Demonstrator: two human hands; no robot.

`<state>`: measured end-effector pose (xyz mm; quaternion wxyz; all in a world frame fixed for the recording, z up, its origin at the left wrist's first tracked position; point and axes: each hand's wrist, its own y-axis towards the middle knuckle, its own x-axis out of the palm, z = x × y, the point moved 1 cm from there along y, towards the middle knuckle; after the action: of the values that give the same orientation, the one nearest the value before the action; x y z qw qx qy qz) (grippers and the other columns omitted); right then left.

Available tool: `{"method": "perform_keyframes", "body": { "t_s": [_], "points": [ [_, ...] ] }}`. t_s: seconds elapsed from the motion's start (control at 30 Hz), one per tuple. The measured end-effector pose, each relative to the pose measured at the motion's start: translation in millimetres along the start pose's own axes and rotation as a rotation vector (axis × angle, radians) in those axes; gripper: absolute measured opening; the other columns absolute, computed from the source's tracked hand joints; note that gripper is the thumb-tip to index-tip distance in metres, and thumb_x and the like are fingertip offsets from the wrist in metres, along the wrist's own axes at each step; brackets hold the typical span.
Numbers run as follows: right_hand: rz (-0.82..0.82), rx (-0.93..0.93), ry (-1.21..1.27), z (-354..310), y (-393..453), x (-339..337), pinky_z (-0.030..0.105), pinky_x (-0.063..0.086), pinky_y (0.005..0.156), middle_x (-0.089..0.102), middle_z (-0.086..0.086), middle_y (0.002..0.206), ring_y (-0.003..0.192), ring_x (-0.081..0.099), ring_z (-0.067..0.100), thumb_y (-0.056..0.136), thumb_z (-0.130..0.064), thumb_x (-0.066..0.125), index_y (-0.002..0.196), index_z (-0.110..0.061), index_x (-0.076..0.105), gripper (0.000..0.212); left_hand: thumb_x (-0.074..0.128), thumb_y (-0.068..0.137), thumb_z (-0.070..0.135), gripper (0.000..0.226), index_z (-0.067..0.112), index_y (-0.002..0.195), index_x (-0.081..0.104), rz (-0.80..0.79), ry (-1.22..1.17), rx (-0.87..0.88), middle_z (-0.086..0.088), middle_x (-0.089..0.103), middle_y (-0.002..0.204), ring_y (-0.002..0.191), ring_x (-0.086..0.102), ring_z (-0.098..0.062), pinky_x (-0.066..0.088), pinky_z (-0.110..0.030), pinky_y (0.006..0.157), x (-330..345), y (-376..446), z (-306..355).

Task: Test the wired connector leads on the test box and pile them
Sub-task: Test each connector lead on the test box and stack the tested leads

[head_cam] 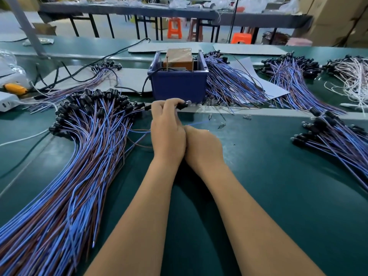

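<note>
Connector lead [182, 105] pinched, left hand [168, 129] | right hand [203, 146] probably curled | beside bin [179, 84]

Factory assembly workshop. Long green bench [268, 176] heaped with lead bundles [83, 156]; blue test box [179, 84] at 12 o'clock; worktables, orange stools [174, 27], cartons [334, 20] beyond.

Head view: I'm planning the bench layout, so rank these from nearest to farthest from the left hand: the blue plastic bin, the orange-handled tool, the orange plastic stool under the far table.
1. Blue plastic bin, just beyond the left hand, centre.
2. Orange-handled tool, far left on the bench.
3. Orange plastic stool, across the aisle at the back.
</note>
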<state>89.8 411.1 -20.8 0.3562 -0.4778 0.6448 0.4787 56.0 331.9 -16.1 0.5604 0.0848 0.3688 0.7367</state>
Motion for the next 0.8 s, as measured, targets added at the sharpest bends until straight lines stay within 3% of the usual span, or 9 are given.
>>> {"method": "perform_keyframes", "body": {
  "t_s": [0.1,0.2,0.27,0.4,0.5,0.57,0.63,0.73,0.8],
  "points": [
    [0.101,0.041,0.472,4.0,-2.9,-6.0,0.034,0.037,0.056,0.065,0.002,0.073,0.066,0.054,0.024,0.086,-0.014,0.056,0.085,-0.02,0.052,0.008,0.04,0.094,-0.004,0.03,0.009,0.108,0.063,0.087,-0.205,0.089,-0.003,0.05,0.107,0.089,0.054,-0.013,0.045,-0.019,0.083,1.5,-1.0,15.0],
    [0.07,0.105,1.156,3.1,-0.8,-10.2,0.026,0.043,0.051,0.065,0.004,0.066,0.058,0.054,0.016,0.091,-0.012,0.06,0.08,-0.013,0.065,0.012,0.041,0.093,-0.006,0.032,0.019,0.103,0.059,0.145,-0.431,0.088,0.003,0.05,0.105,0.094,0.063,-0.031,0.052,-0.043,0.087,-0.7,-0.5,25.8],
    [-0.05,0.169,1.453,0.4,1.9,-8.7,0.023,0.044,0.054,0.065,0.005,0.069,0.063,0.056,0.017,0.099,-0.023,0.052,0.076,-0.01,0.07,0.031,0.043,0.088,-0.009,0.035,0.02,0.098,0.06,0.137,-0.505,0.063,-0.002,0.053,0.101,0.092,0.064,-0.034,0.052,-0.048,0.083,-1.1,-2.4,30.9],
    [-0.322,0.294,1.724,5.4,8.4,-2.4,0.024,0.051,0.067,0.073,-0.002,0.081,0.074,0.067,0.01,0.105,-0.047,0.023,0.08,-0.019,0.077,0.066,0.045,0.084,-0.003,0.028,0.013,0.083,0.068,0.06,-0.78,-0.177,-0.016,0.063,0.089,0.075,0.066,-0.022,0.052,-0.028,0.059,0.0,-4.8,33.9],
    [-0.286,0.306,1.856,10.2,9.9,-3.3,0.025,0.052,0.069,0.071,-0.001,0.078,0.072,0.067,0.011,0.104,-0.051,0.015,0.088,-0.018,0.065,0.062,0.046,0.083,0.017,0.029,0.014,0.072,0.073,-0.087,-0.986,-0.476,-0.008,0.066,0.074,0.067,0.061,-0.027,0.045,-0.029,0.051,1.8,-2.6,26.4],
    [-0.225,0.313,1.899,13.7,11.2,-5.2,0.031,0.048,0.081,0.066,0.012,0.089,0.083,0.063,0.021,0.104,-0.05,0.017,0.092,-0.013,0.07,0.066,0.045,0.088,0.026,0.039,0.013,0.063,0.071,-0.247,-1.093,-0.613,-0.006,0.065,0.067,0.06,0.059,-0.026,0.042,-0.027,0.051,3.0,0.5,20.0],
    [-0.164,0.362,1.918,19.2,12.1,-8.2,0.028,0.048,0.073,0.059,0.018,0.094,0.08,0.059,0.024,0.105,-0.044,0.022,0.103,-0.004,0.067,0.06,0.039,0.096,0.029,0.054,0.009,0.054,0.065,-0.387,-1.178,-0.745,-0.01,0.062,0.06,0.048,0.056,-0.022,0.044,-0.022,0.047,4.1,1.9,15.9],
    [-0.068,0.474,1.91,30.4,12.0,-12.1,0.021,0.044,0.043,0.064,0.008,0.082,0.048,0.057,0.015,0.105,-0.034,0.032,0.099,-0.007,0.063,0.042,0.037,0.098,0.036,0.063,0.007,0.047,0.06,-0.643,-1.084,-0.874,-0.006,0.048,0.046,0.034,0.042,-0.018,0.039,-0.018,0.038,6.8,-0.1,14.8],
    [0.02,0.49,1.859,40.1,12.5,-15.8,0.023,0.043,0.043,0.065,0.002,0.075,0.047,0.053,0.016,0.104,-0.03,0.038,0.095,-0.009,0.065,0.035,0.037,0.099,0.036,0.063,0.01,0.047,0.061,-0.838,-0.917,-0.842,-0.002,0.042,0.041,0.033,0.039,-0.016,0.038,-0.019,0.038,7.4,-3.6,16.9]
  ]
}}
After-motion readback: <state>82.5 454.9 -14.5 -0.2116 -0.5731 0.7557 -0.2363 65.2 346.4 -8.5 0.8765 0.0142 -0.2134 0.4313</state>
